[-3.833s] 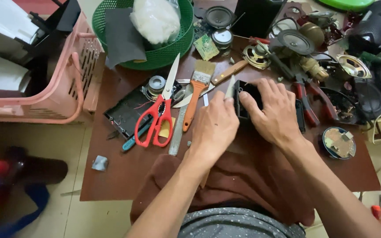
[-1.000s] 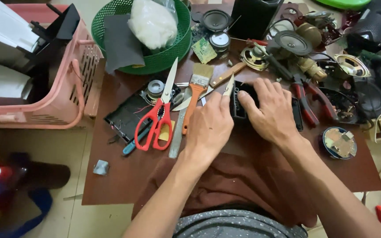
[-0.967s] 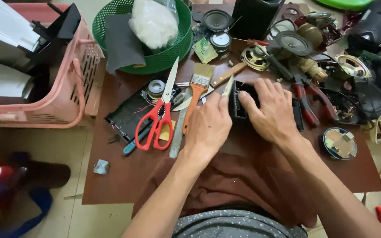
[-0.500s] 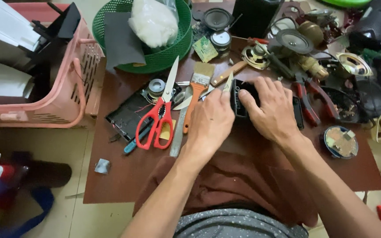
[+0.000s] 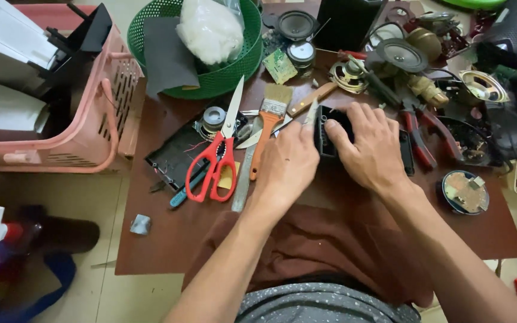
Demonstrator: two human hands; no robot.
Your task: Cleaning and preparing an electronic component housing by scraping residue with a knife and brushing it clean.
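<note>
Both hands work on a small black casing that lies on the brown surface, just right of the orange-handled paintbrush. The left hand has its grip clenched on a slim metal tool whose tip meets the casing's left edge, while the right hand lies spread over the casing, fingers pressing it down in a loose grasp. Left of the paintbrush lie red-handled scissors, and beyond it stands a green basket.
</note>
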